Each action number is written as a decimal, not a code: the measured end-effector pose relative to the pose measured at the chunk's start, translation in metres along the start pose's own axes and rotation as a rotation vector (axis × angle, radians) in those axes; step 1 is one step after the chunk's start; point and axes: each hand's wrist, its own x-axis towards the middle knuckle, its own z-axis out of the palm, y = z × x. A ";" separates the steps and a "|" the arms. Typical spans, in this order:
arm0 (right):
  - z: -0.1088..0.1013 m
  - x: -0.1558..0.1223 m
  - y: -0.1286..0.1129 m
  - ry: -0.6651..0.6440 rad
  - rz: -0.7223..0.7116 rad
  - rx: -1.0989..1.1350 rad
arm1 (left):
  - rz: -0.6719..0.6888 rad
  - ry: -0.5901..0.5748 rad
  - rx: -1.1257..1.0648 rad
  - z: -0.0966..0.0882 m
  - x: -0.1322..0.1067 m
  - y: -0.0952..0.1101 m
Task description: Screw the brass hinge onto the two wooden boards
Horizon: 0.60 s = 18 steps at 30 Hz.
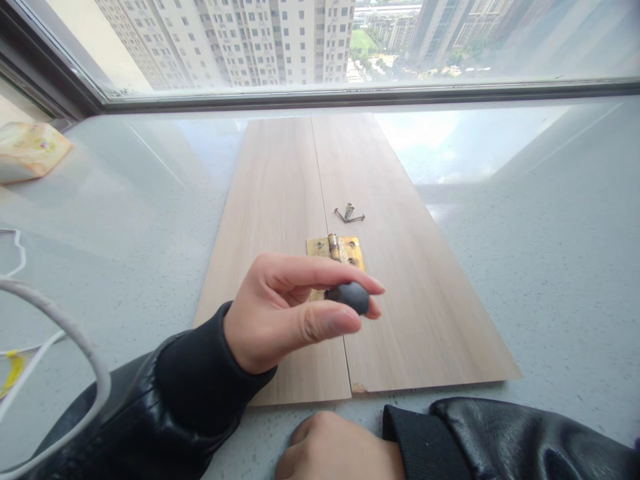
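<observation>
- The left hand (285, 313) comes in from the lower left in a black sleeve. It is half closed, with the thumb and fingertips pinched together.
- Between thumb and fingertips it grips a dark rounded handle (350, 295). Only the blunt end shows, and whatever is attached below is hidden by the fingers.
- The handle hangs directly over the near part of a brass hinge (340, 248). I cannot tell whether anything under the hand touches the metal.
- The hinge lies flat across the seam between the left board (270, 200) and the right board (400, 280), two pale wooden boards laid side by side on the grey worktop (550, 267).
- A few loose screws (349, 214) sit in a small heap on the right board, just beyond the hinge.
- The right hand (335, 450) rests low on the worktop, just in front of the boards' near edge and beside the seam. Only its back shows, so I cannot tell how far it is closed, and it seems to hold nothing.
- A white cable (75, 333) loops in from the left edge, well apart from the boards.
- A yellow packet (27, 150) lies in the far left corner under the window (300, 40).
</observation>
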 end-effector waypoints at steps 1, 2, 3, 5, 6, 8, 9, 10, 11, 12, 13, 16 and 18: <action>-0.001 -0.001 -0.001 0.021 0.002 0.010 | -0.014 -0.027 0.011 0.001 0.000 0.001; -0.001 -0.001 -0.002 0.032 0.001 0.023 | -0.022 -0.033 0.018 0.002 0.000 0.001; -0.001 -0.001 -0.002 0.043 0.004 0.034 | -0.018 -0.013 0.017 0.002 -0.001 0.000; -0.001 0.000 -0.002 0.048 0.010 0.046 | 0.023 0.088 -0.010 0.001 -0.001 -0.003; 0.000 0.001 -0.002 0.031 0.008 0.048 | 0.059 0.142 -0.022 -0.001 -0.001 -0.004; 0.001 0.001 0.000 0.006 0.006 0.042 | 0.142 0.239 -0.007 -0.004 0.000 -0.008; 0.002 0.000 0.000 0.007 0.007 0.038 | 0.174 0.271 0.016 -0.005 0.000 -0.009; 0.004 -0.001 0.001 0.025 0.013 0.031 | 0.198 0.293 0.038 -0.005 0.001 -0.009; 0.006 -0.003 0.002 0.056 0.022 0.023 | 0.215 0.303 0.054 -0.006 0.002 -0.010; 0.008 -0.005 0.004 0.080 0.025 0.017 | 0.230 0.306 0.062 -0.005 0.002 -0.010; 0.011 -0.006 0.005 0.086 0.020 0.013 | 0.241 0.305 0.064 -0.005 0.003 -0.010; 0.018 -0.006 0.013 0.065 0.016 0.004 | 0.256 0.268 0.069 -0.004 0.002 -0.009; 0.022 -0.002 0.018 0.061 0.025 0.000 | 0.250 0.224 0.087 -0.004 0.001 -0.008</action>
